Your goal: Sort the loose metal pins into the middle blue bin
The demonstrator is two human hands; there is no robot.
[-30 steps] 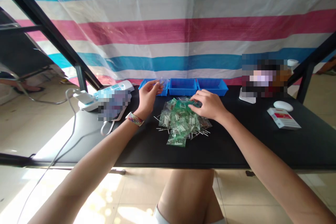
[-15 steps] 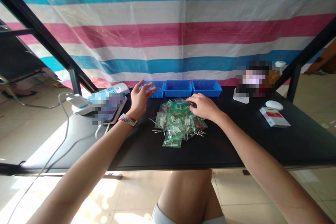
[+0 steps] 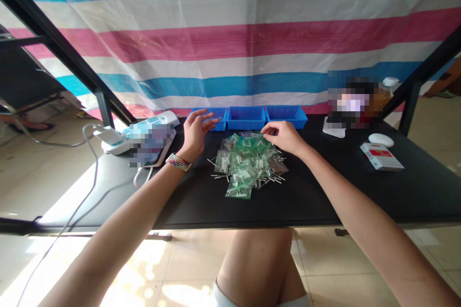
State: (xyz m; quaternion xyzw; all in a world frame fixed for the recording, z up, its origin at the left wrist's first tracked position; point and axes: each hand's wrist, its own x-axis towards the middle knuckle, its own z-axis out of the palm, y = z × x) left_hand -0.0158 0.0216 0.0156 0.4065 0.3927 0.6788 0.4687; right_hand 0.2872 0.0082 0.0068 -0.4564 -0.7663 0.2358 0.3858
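A heap of small clear and green bags with loose metal pins lies in the middle of the black table. My right hand rests on the heap's far edge, thumb and forefinger pinched on a small bag there. My left hand hovers left of the heap with its fingers spread and nothing in it, just in front of the left blue bin. Two more blue bins, the middle bin and the right bin, stand in a row behind the heap.
A white and blue desk phone with a cable sits at the table's left. A white mouse and a red and white box lie at the right. Black frame bars slant up on both sides; a striped tarp hangs behind.
My left hand, pinched on a small bag over the left bin a second ago, has opened and drawn back a little. My right hand has shifted to a pinch at the heap's far edge.
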